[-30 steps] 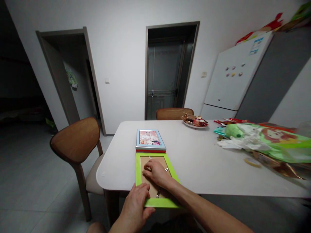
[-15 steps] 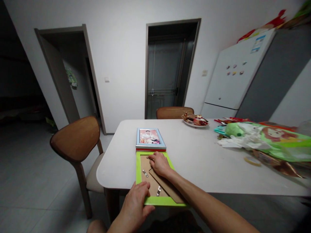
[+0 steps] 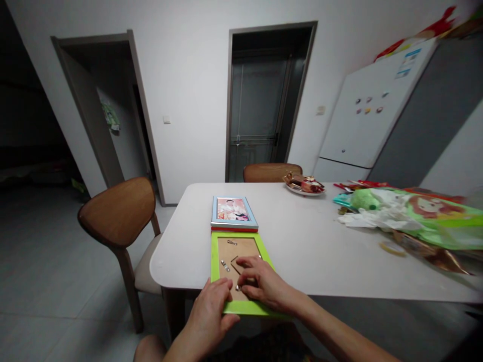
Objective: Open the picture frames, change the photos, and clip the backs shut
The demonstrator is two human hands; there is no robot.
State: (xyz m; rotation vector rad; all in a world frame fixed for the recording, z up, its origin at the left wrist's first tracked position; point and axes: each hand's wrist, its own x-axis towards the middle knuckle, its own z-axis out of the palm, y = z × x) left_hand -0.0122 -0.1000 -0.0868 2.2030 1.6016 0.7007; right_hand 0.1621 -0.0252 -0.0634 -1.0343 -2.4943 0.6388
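Observation:
A lime-green photo frame [image 3: 215, 259] lies back side up at the table's near edge, its front part jutting over it. Inside the frame is a brown backing board [image 3: 245, 246] with a hinged stand and small metal clips [image 3: 225, 265]. My left hand [image 3: 211, 304] grips the near left corner, fingers on top and thumb low on the near side. My right hand [image 3: 266, 284] is over the backing with bent fingers, their tips at a metal clip [image 3: 238, 288] near the frame's near side. It hides most of the stand. Touching the frame's far side is a light-blue photo frame [image 3: 214, 213], picture up, on something red.
On the white table [image 3: 302, 241] stand a plate of wrapped items [image 3: 304, 184] and, at right, a heap of green bags [image 3: 437, 216] with white tissue. A tape roll [image 3: 392, 249] lies nearby. Wooden chairs [image 3: 116, 211] stand left and behind; a fridge [image 3: 370, 110] is at back right.
My right hand has moved from the clip at the frame's far side toward me, to the clip at the near side. My left hand has kept its grip on the corner.

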